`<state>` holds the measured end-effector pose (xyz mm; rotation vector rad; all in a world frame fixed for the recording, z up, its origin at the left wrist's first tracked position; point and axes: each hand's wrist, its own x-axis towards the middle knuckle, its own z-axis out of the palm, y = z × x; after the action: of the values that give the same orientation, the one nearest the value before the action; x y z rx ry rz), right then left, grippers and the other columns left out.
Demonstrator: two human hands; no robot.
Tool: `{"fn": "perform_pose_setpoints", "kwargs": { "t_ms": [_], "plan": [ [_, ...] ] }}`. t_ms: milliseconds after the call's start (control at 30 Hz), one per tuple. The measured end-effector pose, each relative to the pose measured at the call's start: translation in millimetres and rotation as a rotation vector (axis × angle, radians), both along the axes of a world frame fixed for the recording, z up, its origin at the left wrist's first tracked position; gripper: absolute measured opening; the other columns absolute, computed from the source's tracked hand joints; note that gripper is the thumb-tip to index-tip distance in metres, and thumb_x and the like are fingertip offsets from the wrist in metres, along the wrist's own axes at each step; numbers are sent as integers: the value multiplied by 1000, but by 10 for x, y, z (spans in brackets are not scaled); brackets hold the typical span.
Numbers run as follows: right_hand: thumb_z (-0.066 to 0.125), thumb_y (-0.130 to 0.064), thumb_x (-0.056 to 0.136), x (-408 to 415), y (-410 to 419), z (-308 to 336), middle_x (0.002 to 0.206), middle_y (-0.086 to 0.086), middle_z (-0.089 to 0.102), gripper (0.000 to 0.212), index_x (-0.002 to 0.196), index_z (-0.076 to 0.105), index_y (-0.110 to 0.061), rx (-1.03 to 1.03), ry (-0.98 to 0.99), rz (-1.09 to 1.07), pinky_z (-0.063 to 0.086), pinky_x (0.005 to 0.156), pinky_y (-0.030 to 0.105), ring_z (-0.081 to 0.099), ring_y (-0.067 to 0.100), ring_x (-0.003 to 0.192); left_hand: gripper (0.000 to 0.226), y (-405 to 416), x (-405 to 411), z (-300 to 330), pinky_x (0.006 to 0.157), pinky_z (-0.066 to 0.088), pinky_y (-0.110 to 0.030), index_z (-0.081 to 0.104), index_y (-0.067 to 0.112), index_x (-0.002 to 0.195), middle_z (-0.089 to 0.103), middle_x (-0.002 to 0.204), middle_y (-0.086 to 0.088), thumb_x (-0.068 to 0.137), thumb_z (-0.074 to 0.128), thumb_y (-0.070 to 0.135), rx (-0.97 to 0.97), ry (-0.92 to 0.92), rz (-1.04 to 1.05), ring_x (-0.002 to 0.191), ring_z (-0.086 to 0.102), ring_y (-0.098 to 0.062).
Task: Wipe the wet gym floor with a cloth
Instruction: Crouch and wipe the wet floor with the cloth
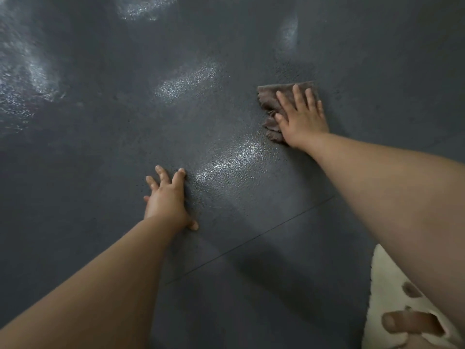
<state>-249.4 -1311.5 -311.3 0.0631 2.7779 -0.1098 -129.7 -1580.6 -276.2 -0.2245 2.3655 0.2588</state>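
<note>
On the dark floor, upper right of centre, the right hand presses flat on the cloth, fingers straight and slightly spread, palm down. That cloth is brownish-grey, bunched along its left edge, and lies directly on the floor; the hand covers its right half, so its full outline cannot be told. The right forearm runs from the lower right edge up to the wrist.

Left of centre and nearer the camera, the left hand rests on bare floor, fingers spread and straight, thumb out to the right; it holds nothing. The left forearm enters from the lower left corner. The two hands are well apart, with a shiny wet streak between them.

Further wet patches glint above the left hand, and larger ones spread along the upper left edge and top. The floor surface is pebbled, dark grey rubber-like sheeting, with a thin seam running diagonally from lower centre up toward the right forearm.

At the lower right corner, a cream fuzzy slipper with darker spots is partly hidden by the right forearm and cut off by the picture edge. Toes show through its opening. The upper edges are blurred, and no walls are visible.
</note>
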Motion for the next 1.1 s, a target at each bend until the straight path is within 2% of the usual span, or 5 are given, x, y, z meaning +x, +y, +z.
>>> {"fn": "perform_pose_setpoints", "kwargs": {
  "t_ms": [367, 633, 800, 900, 1100],
  "plan": [
    [22, -43, 101, -212, -43, 20, 159, 1, -14, 55, 150, -1, -36, -34, -17, -189, -7, 117, 44, -14, 29, 145, 127, 12, -4, 6, 108, 21, -61, 4, 20, 151, -18, 155, -18, 57, 90, 21, 3, -13, 5, 142, -10, -44],
    [25, -39, 102, 655, 27, -26, 160, 2, -8, 54, 151, 5, -33, -49, 66, -322, -7, 117, 43, -10, 30, 145, 127, 2, -13, 12, 108, 23, -61, 5, 21, 151, -17, 155, -18, 56, 90, 22, 0, -8, -7, 142, -9, -44],
    [34, -35, 97, 1618, -413, -75, 155, 14, 24, 50, 146, 35, -24, -90, 180, -581, 10, 114, 53, 18, 44, 141, 128, 15, -11, 11, 107, 25, -62, 8, 20, 150, -16, 156, -18, 53, 91, 21, -13, 3, -9, 142, -8, -44],
    [35, -36, 90, 1998, -804, -101, 145, 20, 41, 53, 137, 50, -19, -128, 162, -575, 20, 109, 54, 36, 49, 131, 129, 12, -7, 6, 108, 25, -61, 8, 20, 150, -16, 156, -17, 53, 92, 21, -13, 8, -5, 142, -8, -43],
    [31, -46, 88, 1890, -428, -153, 149, 17, 36, 58, 141, 44, -24, -42, 151, -319, 22, 107, 60, 30, 49, 134, 132, -6, -9, -12, 108, 26, -61, 8, 20, 151, -16, 156, -17, 50, 93, 20, -9, 13, -4, 142, -8, -44]
  ]
}}
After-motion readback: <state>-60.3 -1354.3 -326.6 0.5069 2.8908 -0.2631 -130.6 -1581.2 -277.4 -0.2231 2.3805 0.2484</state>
